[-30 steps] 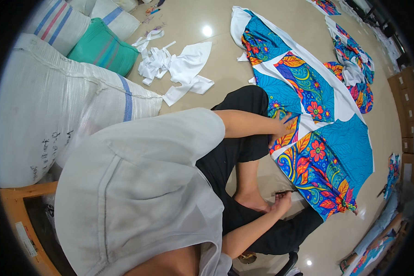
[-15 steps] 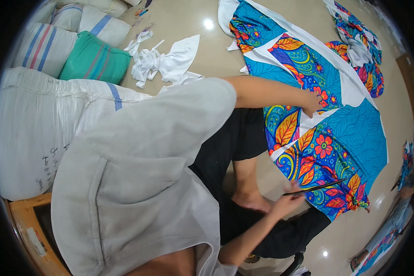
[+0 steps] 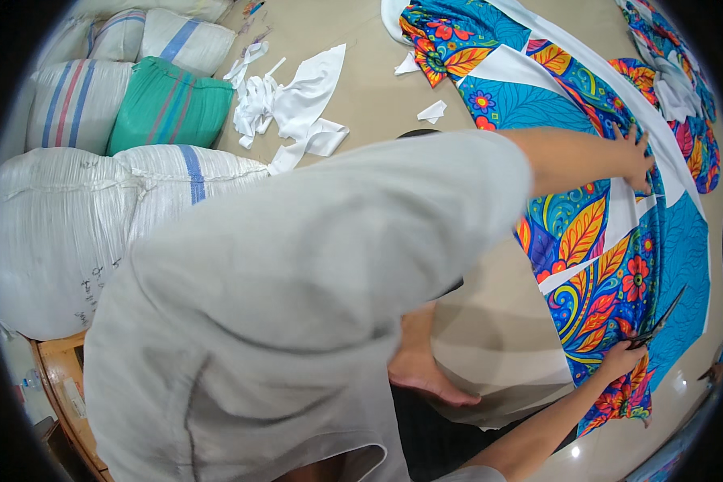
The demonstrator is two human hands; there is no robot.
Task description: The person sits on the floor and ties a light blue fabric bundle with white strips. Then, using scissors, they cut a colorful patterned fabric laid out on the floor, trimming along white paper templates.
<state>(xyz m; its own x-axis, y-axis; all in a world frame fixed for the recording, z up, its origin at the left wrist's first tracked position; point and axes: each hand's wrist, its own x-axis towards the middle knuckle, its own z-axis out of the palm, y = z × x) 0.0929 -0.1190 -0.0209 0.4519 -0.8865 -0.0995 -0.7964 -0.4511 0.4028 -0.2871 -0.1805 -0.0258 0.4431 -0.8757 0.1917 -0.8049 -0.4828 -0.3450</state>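
A long piece of printed cloth (image 3: 683, 281), teal with bright flowers, orange leaves and white unprinted strips, lies spread on the floor. My left hand (image 3: 636, 162) rests on its upper part, open with fingers spread. Lower down, my right hand (image 3: 618, 361) grips a pair of dark scissors (image 3: 664, 320) by the handles. Their blades point up and to the right, over the cloth near its flowered lower end. Whether the blades are parted is hard to make out.
White scraps (image 3: 301, 100) lie on the tiled floor, with a small white offcut (image 3: 432, 112) nearer the cloth. Full white sacks (image 3: 64, 241) and a green sack (image 3: 169, 104) are stacked at left by a wooden piece of furniture (image 3: 64, 369). More printed cloth (image 3: 675, 88) lies at upper right.
Both my hands have moved right. My left fingers have spread out on the cloth. The scissors have turned to point more upward. The cloth appears farther right and rumpled along its middle.
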